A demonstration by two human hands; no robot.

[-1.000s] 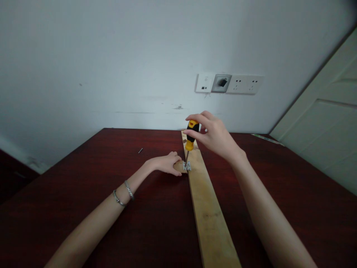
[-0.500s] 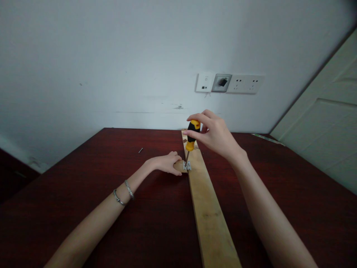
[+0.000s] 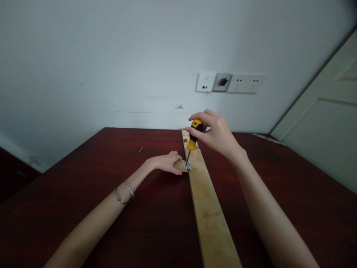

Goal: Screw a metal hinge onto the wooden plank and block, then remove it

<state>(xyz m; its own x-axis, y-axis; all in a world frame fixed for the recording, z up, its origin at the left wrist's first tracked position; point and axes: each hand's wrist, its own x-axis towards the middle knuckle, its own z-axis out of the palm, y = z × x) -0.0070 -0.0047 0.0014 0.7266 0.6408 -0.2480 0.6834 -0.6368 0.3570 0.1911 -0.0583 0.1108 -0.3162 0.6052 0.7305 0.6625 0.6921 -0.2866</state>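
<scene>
My right hand is closed around the yellow and black handle of a screwdriver, which leans with its top toward the right. Its tip meets a small silver hinge, though the screw head is too small to make out. The hinge spans the seam between a short wooden block and a long wooden plank. With fingers and thumb on either side, my left hand grips the block against the plank's left edge.
A small metal pin or screw lies on the dark red table, left of the plank. Behind the table rises a white wall with sockets. A pale door stands at the right, near a thin strip at the table's back edge.
The screwdriver handle has tilted slightly to the right and turned in my right hand, its tip staying at the hinge. My left hand keeps its hold on the block.
</scene>
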